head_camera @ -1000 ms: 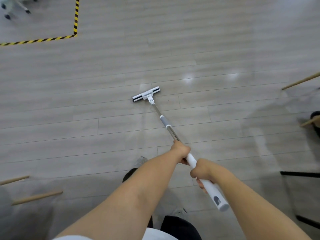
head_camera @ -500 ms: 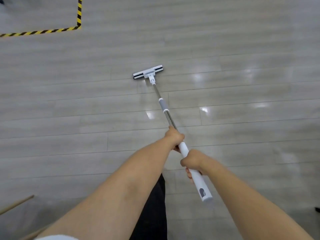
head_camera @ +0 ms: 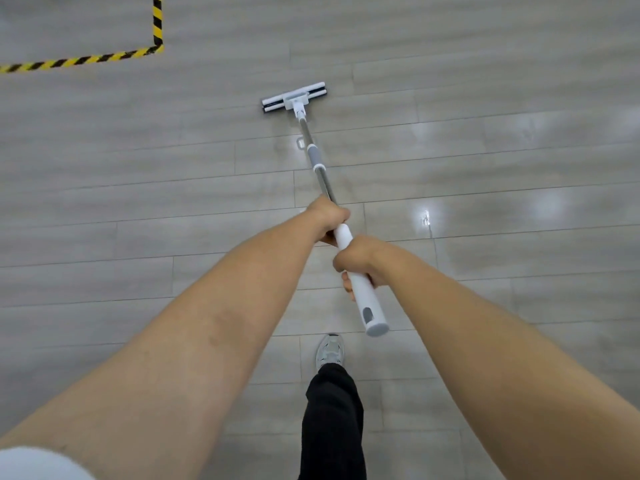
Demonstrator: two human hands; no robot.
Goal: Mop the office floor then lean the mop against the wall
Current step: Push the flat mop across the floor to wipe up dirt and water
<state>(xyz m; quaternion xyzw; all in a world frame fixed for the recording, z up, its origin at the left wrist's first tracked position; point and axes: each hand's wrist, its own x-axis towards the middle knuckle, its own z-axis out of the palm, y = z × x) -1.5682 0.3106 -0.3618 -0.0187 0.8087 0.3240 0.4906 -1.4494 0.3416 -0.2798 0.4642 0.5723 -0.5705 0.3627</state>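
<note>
A white mop with a metal shaft [head_camera: 317, 160] reaches forward across the grey plank floor [head_camera: 138, 202]. Its flat white and black head [head_camera: 293, 97] lies on the floor ahead of me. My left hand [head_camera: 329, 216] grips the shaft where the metal meets the white handle. Just below it, my right hand [head_camera: 360, 259] grips the white handle [head_camera: 367, 299], whose grey end cap points back at me. Both arms are stretched out in front.
Yellow and black hazard tape [head_camera: 104, 58] marks a corner on the floor at the upper left. My shoe [head_camera: 330, 351] and dark trouser leg [head_camera: 332, 420] step forward below the handle. Wet, shiny patches [head_camera: 426, 216] show on the planks to the right.
I have walked forward, pushing the mop head ahead along the floor. The chair legs and wooden sticks at the edges have dropped out of view. Both hands keep their grip.
</note>
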